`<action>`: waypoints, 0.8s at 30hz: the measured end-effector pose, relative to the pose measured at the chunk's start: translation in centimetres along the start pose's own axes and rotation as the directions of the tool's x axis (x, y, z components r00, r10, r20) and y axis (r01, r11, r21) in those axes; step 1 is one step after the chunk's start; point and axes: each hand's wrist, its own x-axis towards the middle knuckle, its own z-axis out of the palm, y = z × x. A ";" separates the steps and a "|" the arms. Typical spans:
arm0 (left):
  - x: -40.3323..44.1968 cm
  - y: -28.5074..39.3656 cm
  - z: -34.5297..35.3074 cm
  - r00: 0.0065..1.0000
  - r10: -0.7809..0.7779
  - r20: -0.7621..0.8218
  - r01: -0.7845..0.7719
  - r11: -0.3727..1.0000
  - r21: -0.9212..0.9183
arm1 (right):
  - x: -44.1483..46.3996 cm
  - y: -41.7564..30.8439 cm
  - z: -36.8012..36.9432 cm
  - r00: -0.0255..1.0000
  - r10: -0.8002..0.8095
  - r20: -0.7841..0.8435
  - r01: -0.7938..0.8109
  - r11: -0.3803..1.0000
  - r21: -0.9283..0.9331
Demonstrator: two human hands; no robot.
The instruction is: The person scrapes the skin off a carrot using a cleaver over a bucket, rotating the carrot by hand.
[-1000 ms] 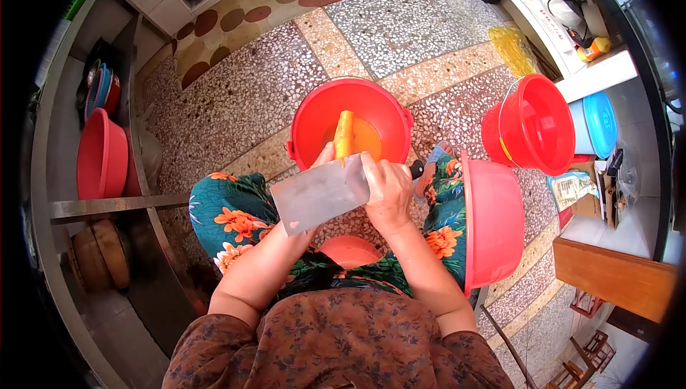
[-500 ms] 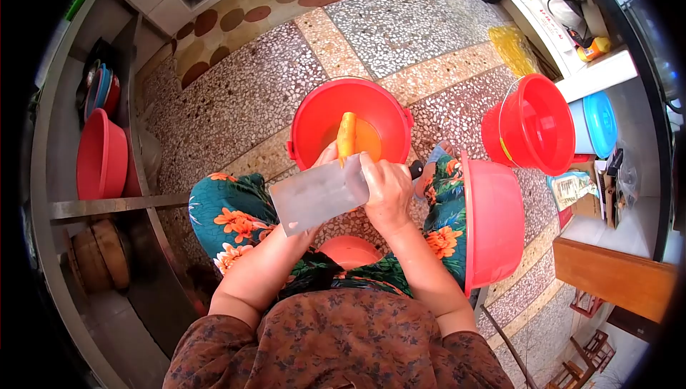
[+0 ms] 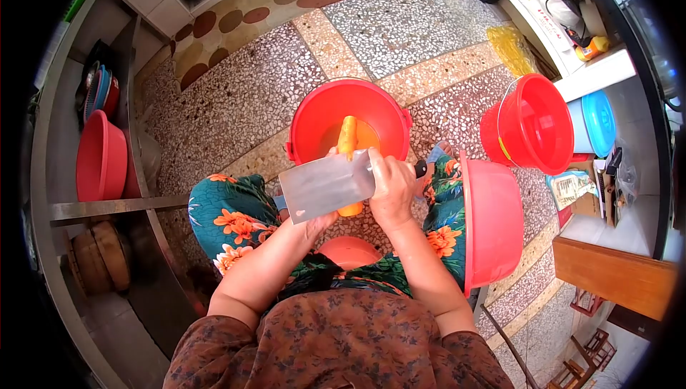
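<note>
Head view: carrot (image 3: 347, 133) lies between 2 hands (image 3: 391, 189).

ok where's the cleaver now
The cleaver is in the right hand at the head view's centre, over the orange vegetable, near the middle red bucket.

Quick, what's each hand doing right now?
Left hand: holding the long orange vegetable, fingers mostly hidden.
Right hand: closed, holding the cleaver.

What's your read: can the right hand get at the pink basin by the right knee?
Probably not as things stand: the right hand is holding the cleaver, and the trousered right leg lies between that hand and the pink basin.
</note>
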 end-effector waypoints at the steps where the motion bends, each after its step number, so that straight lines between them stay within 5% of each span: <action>1: -0.2 0.1 0.2 1.000 -0.009 -0.007 0.008 1.000 -0.024 | 0.0 0.0 0.0 1.000 0.001 0.001 -0.001 1.000 -0.002; 9: -0.3 -0.4 0.1 1.000 -0.025 0.017 0.025 0.999 -0.046 | 0.2 0.6 0.1 0.999 0.030 -0.011 -0.030 0.999 -0.018; 11: -0.3 -0.9 0.7 0.985 0.054 -0.161 -0.017 0.975 0.221 | 0.2 1.0 0.2 0.999 0.044 -0.015 -0.044 0.999 -0.031; 15: 0.0 -0.7 0.6 0.991 -0.006 -0.137 0.048 0.951 0.304 | 0.4 1.2 -0.1 0.997 0.071 -0.036 -0.071 0.997 0.007; 18: 0.7 -0.1 0.1 0.995 0.037 -0.092 -0.032 0.998 0.056 | 0.3 0.2 -0.7 1.000 0.024 0.003 -0.025 0.998 0.063; 20: 2.9 0.3 -2.7 0.924 0.003 0.382 -0.007 1.000 0.008 | 0.1 -0.6 -1.0 0.999 -0.015 0.031 0.012 0.996 0.086; 21: 3.0 0.2 -2.8 0.957 0.149 0.248 -0.238 0.892 0.384 | 0.0 -0.8 -1.1 0.998 -0.025 0.049 0.020 0.996 0.092; 24: 3.3 -0.2 -2.7 0.941 0.117 0.319 -0.185 0.964 0.192 | -0.2 -1.1 -1.1 0.997 -0.051 0.064 0.045 0.996 0.082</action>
